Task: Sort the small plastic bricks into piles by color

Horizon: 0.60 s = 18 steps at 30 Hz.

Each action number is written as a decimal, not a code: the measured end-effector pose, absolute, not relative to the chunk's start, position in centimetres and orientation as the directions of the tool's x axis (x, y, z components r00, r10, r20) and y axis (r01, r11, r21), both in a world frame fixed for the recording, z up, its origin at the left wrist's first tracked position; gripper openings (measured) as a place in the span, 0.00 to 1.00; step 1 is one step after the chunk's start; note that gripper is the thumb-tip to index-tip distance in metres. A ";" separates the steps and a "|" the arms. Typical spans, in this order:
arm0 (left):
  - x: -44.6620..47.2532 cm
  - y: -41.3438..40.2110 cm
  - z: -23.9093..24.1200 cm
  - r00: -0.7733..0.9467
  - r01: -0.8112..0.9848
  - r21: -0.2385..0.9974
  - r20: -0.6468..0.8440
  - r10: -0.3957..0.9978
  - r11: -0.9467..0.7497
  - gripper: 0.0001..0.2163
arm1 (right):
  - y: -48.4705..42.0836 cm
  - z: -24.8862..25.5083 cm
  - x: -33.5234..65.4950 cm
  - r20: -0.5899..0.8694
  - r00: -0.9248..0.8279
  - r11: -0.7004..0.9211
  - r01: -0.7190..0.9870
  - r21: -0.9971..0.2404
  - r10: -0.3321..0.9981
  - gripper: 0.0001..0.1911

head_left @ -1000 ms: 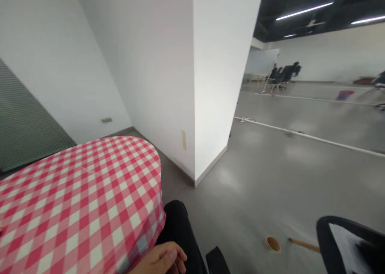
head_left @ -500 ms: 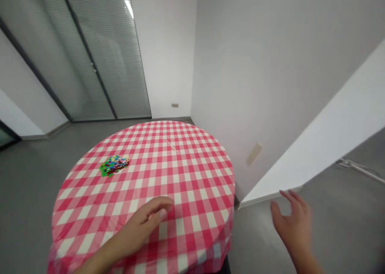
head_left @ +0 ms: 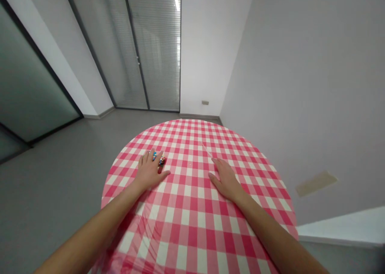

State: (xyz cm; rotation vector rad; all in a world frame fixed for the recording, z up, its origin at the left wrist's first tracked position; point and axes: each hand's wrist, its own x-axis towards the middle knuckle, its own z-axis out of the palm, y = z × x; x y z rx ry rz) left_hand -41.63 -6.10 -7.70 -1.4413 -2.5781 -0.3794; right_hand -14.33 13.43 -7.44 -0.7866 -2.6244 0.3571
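1. Table [head_left: 192, 214], round and covered in red-and-white check, now sits central in view, having been further left.
2. Left hand [head_left: 148, 174] has moved from the near side to over the coloured pieces [head_left: 162, 161]; its fingers are spread, contact unclear.
3. Right hand [head_left: 227, 182] has come in from beyond the edge; its fingers are extended, thumb apart, nothing visible in them.
4. The coloured pieces lie left of centre, partly hidden, seemingly within easy reach.
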 end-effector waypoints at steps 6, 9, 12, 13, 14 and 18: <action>-44.9 -4.8 -8.3 -0.622 0.782 0.150 0.258 0.739 0.605 0.39 | 14.1 -8.5 -14.7 0.306 -0.710 0.751 0.471 -0.464 0.634 0.31; -45.7 -3.8 -8.1 -0.640 0.768 0.163 0.230 0.733 0.619 0.36 | 14.3 -8.5 -14.6 0.318 -0.695 0.741 0.468 -0.482 0.645 0.30; -46.4 -2.9 -7.5 -0.643 0.766 0.185 0.204 0.739 0.615 0.35 | 14.4 -8.6 -14.6 0.323 -0.707 0.755 0.457 -0.470 0.629 0.30; -46.5 -2.6 -7.4 -0.640 0.768 0.192 0.198 0.743 0.611 0.35 | 14.4 -8.6 -14.6 0.320 -0.710 0.757 0.459 -0.465 0.627 0.30; -46.5 -2.4 -7.3 -0.638 0.769 0.197 0.189 0.746 0.608 0.35 | 14.4 -8.7 -14.6 0.317 -0.710 0.756 0.463 -0.462 0.628 0.29; -45.4 -1.5 -7.2 -0.659 0.752 0.179 0.182 0.730 0.634 0.36 | 14.3 -8.7 -14.7 0.301 -0.706 0.746 0.482 -0.459 0.641 0.29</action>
